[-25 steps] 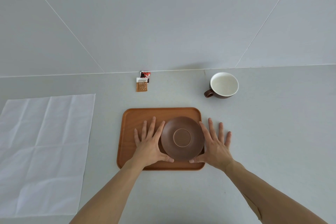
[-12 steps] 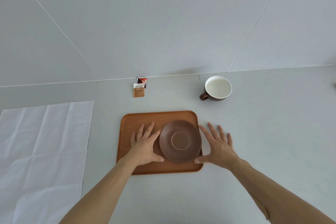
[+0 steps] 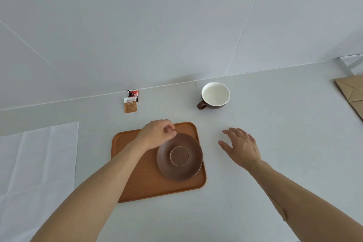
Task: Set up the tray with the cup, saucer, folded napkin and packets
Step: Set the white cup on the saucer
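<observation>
Fingers (image 3: 237,133) of right hand (image 3: 242,146) spread; left hand (image 3: 157,133) loosely curled above saucer (image 3: 179,156).

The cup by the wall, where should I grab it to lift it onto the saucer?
Take the cup by its handle, which sticks out toward you and to the left. It stands upright, apart from everything else, so the right hand, open nearby, can probably reach it from the front.

The left hand (image 3: 157,135) is hovering palm down with its fingers curling loosely inward, holding nothing, its bare forearm stretching forward from the lower left. The right hand (image 3: 242,146) is reaching forward palm down with fingers straight and slightly spread, thumb splaying out to the left, its bare forearm running in from the lower right.
</observation>
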The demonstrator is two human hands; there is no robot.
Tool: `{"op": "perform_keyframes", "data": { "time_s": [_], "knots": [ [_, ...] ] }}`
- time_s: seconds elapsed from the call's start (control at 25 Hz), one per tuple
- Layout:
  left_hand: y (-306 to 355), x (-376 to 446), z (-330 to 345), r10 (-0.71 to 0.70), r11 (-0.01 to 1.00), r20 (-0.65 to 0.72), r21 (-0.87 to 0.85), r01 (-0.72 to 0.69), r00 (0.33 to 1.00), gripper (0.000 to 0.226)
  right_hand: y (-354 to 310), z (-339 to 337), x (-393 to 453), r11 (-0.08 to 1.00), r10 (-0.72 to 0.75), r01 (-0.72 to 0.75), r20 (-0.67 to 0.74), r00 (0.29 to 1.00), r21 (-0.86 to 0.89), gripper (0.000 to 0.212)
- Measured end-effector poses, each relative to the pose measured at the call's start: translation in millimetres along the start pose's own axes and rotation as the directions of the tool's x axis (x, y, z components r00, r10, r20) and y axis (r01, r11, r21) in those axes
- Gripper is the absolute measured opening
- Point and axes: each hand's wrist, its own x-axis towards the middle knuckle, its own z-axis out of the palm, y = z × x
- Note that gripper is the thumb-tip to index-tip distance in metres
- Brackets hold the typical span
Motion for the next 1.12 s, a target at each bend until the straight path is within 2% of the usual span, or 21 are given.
{"op": "perform_keyframes", "data": {
  "time_s": [0.32,0.52,0.76,0.92,1.0,1.12],
  "knots": [
    [63.2,80.4,12.9,-0.048,0.996,0.039,-0.075,0.051,0.998,0.056,14.7,17.2,16.0,0.997,0.063,-0.063,-0.009,0.998,-0.033,0.069],
    [79.8,106.1,24.6,-0.082,0.993,0.069,-0.083,0.088,0.994,0.045,19.5,42.1,18.3,0.993,0.118,-0.118,-0.014,0.993,-0.028,0.073],
    [79.6,123.4,32.0,-0.124,0.992,0.050,0.002,0.124,0.991,0.036,16.8,60.7,20.8,0.984,0.156,-0.166,-0.133,0.979,-0.069,0.073],
    [72.7,126.0,36.8,-0.103,0.974,0.082,-0.193,0.117,0.991,0.038,18.7,64.6,23.0,0.982,0.166,-0.178,-0.170,0.971,-0.060,0.072],
    [72.9,127.1,38.6,-0.104,0.937,0.084,-0.327,0.126,0.991,0.033,18.7,64.6,23.6,0.982,0.171,-0.181,-0.180,0.969,-0.045,0.070],
    [75.9,127.5,37.9,-0.129,0.894,0.077,-0.422,0.150,0.989,0.024,19.1,63.7,23.6,0.982,0.175,-0.184,-0.182,0.968,-0.036,0.068]
  ]
}}
